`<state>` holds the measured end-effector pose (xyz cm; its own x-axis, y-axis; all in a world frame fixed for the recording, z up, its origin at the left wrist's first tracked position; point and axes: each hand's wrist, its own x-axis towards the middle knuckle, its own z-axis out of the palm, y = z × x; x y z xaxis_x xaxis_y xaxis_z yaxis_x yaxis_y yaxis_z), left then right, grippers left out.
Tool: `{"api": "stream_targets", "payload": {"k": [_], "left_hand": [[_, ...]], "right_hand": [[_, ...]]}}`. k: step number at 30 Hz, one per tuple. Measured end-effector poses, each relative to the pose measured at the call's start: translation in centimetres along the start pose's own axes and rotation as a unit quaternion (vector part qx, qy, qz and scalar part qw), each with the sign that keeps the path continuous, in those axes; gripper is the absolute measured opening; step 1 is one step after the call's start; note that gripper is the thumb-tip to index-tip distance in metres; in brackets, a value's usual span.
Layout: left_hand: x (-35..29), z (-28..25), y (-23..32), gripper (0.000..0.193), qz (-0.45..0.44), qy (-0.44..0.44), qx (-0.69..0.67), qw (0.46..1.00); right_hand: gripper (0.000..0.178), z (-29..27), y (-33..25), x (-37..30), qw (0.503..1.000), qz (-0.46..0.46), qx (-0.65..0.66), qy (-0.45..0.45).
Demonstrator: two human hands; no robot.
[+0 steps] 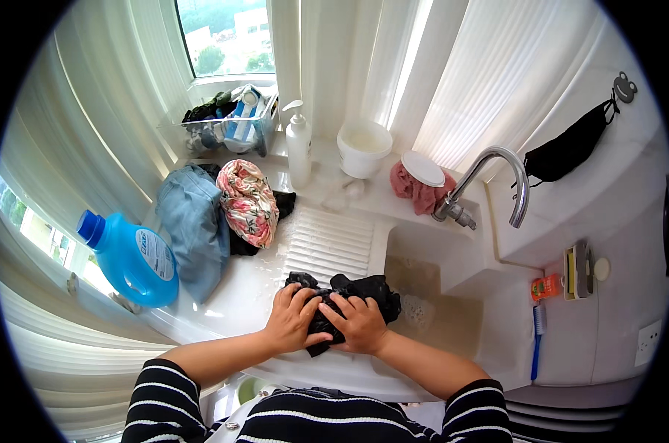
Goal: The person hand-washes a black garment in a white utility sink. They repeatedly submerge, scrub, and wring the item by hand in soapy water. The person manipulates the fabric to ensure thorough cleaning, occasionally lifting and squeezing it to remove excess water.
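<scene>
A bunched, wet black garment [382, 294] lies at the near end of the ribbed washboard [330, 244], its right part reaching over the sink's edge. My left hand [291, 319] grips its left side, fingers bent over the fabric and thumb pointing right. On the other side my right hand [360, 325] presses and holds the cloth, the fingers pointing up and left. Both palms are hidden from above. To the right, the sink basin [460, 317] holds cloudy water with a patch of foam near the garment.
Blue jeans [194, 221] and a floral cloth [246, 199] are piled left, beside a blue detergent bottle [142, 258]. Behind stand a pump bottle [298, 148] and a white tub [364, 151]. A curved faucet [508, 159] overhangs the sink; a blue brush [537, 340] hangs right.
</scene>
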<state>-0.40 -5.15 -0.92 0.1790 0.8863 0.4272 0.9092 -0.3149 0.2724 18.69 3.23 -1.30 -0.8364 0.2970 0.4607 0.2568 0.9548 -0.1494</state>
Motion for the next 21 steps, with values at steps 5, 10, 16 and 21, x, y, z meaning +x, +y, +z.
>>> {"api": "stream_targets", "payload": {"k": [5, 10, 16, 21], "left_hand": [[9.1, 2.9, -5.7, 0.044, -0.086, 0.056, 0.065, 0.993], [8.5, -0.8, -5.0, 0.039, -0.009, 0.1, -0.031, 0.994], [3.1, 1.2, -2.2, 0.033, -0.018, 0.058, -0.037, 0.997], [10.1, 3.2, -7.2, 0.041, -0.114, 0.115, 0.038, 0.986]], "right_hand": [[0.067, 2.9, 5.8, 7.0, 0.981, 0.183, -0.063, 0.013], [0.08, -2.2, 4.2, 6.7, 0.994, 0.095, 0.039, -0.04], [0.066, 0.3, 1.8, 3.0, 0.996, 0.051, 0.07, 0.029], [0.05, 1.7, 6.0, 8.0, 0.977, 0.214, -0.002, 0.024]]}}
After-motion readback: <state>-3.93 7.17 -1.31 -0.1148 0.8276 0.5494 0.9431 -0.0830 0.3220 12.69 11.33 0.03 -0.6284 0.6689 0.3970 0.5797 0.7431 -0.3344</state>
